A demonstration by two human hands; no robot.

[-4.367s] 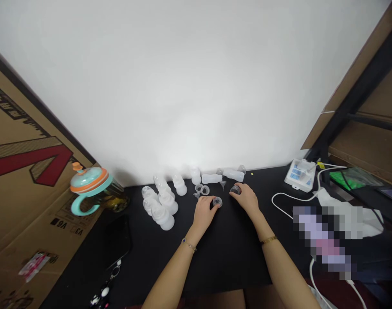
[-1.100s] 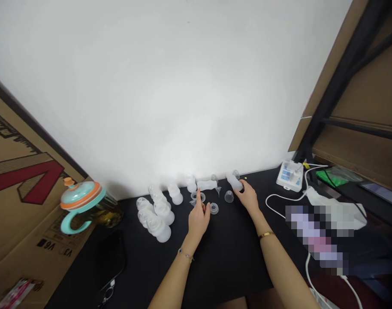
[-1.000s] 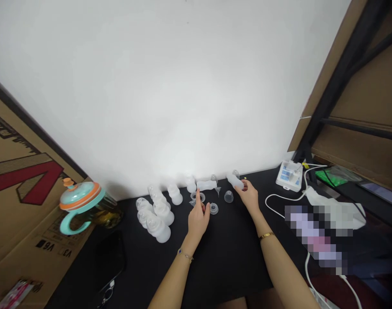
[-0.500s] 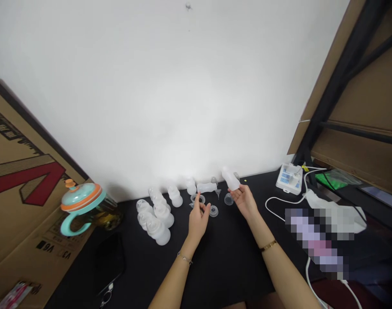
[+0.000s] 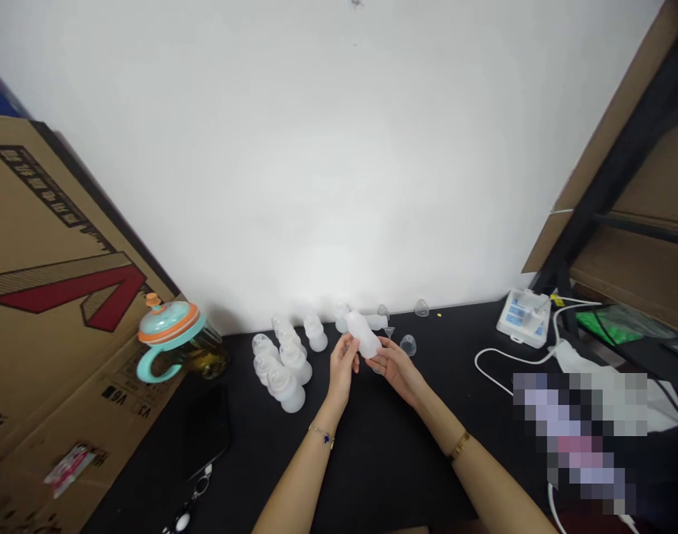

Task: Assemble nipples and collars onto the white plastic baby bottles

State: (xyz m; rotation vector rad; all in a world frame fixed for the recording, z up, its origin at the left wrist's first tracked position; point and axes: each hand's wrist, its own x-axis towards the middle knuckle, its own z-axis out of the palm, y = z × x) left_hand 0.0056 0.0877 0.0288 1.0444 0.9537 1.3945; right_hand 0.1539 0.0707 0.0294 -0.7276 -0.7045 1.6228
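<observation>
A white, frosted bottle body (image 5: pixel 362 335) is held tilted above the black table. My right hand (image 5: pixel 395 369) has its fingers round the bottle's lower end. My left hand (image 5: pixel 343 365) is at the bottle's left side with thumb and fingers closed; what it pinches is too small to make out. Another white bottle body (image 5: pixel 377 322) lies behind, partly hidden. Clear domed caps (image 5: pixel 408 345) and a small clear funnel (image 5: pixel 389 332) lie to the right. Several capped white bottles (image 5: pixel 286 389) stand grouped on the left, with a single one (image 5: pixel 315 333) beside them.
A teal and orange lidded jug (image 5: pixel 177 337) and a dark phone (image 5: pixel 206 430) are at the left, by a cardboard box (image 5: pixel 50 222). At the right are a white plastic case (image 5: pixel 524 317), a white cable (image 5: pixel 495 351) and a white cloth-like item (image 5: pixel 589 371). A white wall rises behind.
The right hand has brought the bottle leftward to the left hand, whose fingers have closed beside it. The camera view has shifted slightly.
</observation>
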